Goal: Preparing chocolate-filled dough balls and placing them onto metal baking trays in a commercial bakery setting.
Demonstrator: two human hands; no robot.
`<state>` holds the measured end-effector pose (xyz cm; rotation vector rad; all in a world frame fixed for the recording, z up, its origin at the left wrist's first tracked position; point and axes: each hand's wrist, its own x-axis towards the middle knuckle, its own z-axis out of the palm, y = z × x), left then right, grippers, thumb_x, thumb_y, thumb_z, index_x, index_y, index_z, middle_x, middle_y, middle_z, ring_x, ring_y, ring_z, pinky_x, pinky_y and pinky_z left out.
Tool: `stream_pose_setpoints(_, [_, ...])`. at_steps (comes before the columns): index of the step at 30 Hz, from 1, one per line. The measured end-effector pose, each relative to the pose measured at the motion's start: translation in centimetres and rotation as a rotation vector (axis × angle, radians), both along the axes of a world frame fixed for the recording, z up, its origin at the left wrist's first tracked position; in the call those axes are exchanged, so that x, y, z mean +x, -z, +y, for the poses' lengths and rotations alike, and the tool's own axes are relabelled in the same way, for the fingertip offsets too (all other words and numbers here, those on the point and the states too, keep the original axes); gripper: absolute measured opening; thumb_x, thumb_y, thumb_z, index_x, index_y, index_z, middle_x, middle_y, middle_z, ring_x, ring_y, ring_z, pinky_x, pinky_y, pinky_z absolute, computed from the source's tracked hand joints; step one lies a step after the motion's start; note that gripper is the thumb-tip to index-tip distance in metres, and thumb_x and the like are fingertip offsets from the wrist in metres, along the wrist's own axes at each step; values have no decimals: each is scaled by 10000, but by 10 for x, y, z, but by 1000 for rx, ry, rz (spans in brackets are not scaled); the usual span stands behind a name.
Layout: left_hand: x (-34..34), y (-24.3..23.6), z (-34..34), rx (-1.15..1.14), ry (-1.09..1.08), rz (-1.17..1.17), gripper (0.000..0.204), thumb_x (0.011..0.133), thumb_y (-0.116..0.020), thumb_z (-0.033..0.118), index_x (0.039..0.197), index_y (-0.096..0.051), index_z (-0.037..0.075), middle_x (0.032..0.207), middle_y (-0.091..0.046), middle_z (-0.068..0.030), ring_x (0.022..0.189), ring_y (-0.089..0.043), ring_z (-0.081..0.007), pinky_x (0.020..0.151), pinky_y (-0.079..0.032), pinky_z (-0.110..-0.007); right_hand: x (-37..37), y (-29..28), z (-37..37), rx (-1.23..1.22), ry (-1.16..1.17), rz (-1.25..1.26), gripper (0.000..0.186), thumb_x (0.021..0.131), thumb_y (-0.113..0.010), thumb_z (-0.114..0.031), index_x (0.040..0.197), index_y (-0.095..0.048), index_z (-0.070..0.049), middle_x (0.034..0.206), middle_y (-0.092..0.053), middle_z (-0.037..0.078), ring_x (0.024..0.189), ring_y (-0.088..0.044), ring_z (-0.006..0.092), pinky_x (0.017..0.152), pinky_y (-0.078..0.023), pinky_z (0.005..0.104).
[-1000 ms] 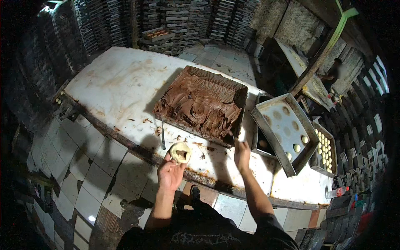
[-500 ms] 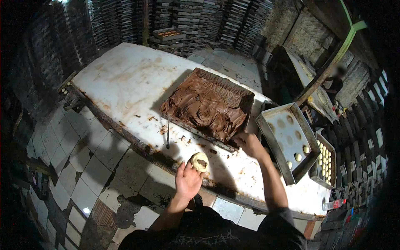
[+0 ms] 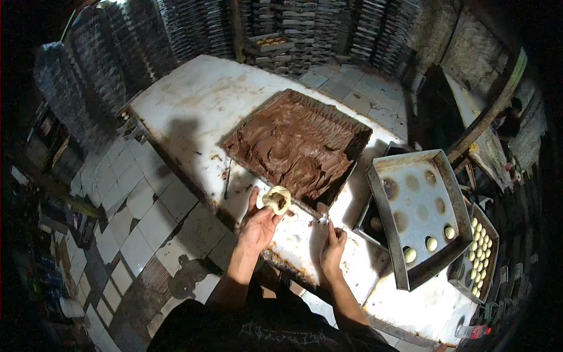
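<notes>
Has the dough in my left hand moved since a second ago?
Yes: the dough moved right, away from the metal utensil, and nearer the pan of brown paste.

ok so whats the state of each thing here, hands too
pale round dough piece, open, brown filling inside
bare left hand, holding that dough
bare right hand, holding a small brown-tipped utensil
thick brown paste, swirled unevenly
dark rectangular metal tray, holding the paste
grey rectangular metal tray, holding three pale dough balls
clear plastic red-capped bottle, lying sideways
</notes>
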<state>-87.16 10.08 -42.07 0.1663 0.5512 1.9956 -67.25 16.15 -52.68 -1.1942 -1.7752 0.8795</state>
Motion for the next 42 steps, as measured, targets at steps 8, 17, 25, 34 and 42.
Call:
stream_pose_setpoints(8, [72,30,-46,-131,498,153,488,799,-573,-25,1228,-420,151,1059,-547,-74,963,-557,-209,769,-496,-387,-7,-151,-20,-565,-537,186,333,921,-486,-286,905,-627,14,758,-609,56,733,-466,90,668,-410,268])
stream_pose_setpoints(17, [118,7,-107,-167,616,-81,421,748,-418,-101,1130,-390,74,981,-548,-131,897,-539,-211,663,-457,-292,75,-141,-122,486,-565,-408,268,740,-686,-190,913,-566,-24,824,-501,95,785,-516,273,685,-462,356])
stream_pose_setpoints(25, [180,11,-130,-89,943,298,275,869,-449,9,1139,-503,1,1091,-563,-77,1005,-540,-180,837,-440,-310,161,-174,-119,-287,-775,-272,252,825,-543,-59,1033,-422,16,780,-603,194,749,-607,337,685,-478,370])
stream_pose_setpoints(34, [384,43,-48,-183,576,15,242,877,-424,96,1061,-515,-32,1006,-571,-117,990,-552,-253,896,-426,-367,306,-91,-154,457,-53,-491,445,643,-566,33,1086,-551,-4,1229,-370,225,1163,-332,427,980,-305,482])
stream_pose_setpoints(42, [545,72,3,212,572,1944,678,722,-588,122,1334,-309,25,1372,-333,-169,1323,-210,-344,1065,-51,-540,489,-18,-54,48,626,-108,145,813,-526,-69,846,-644,9,911,-606,180,890,-530,325,812,-402,400])
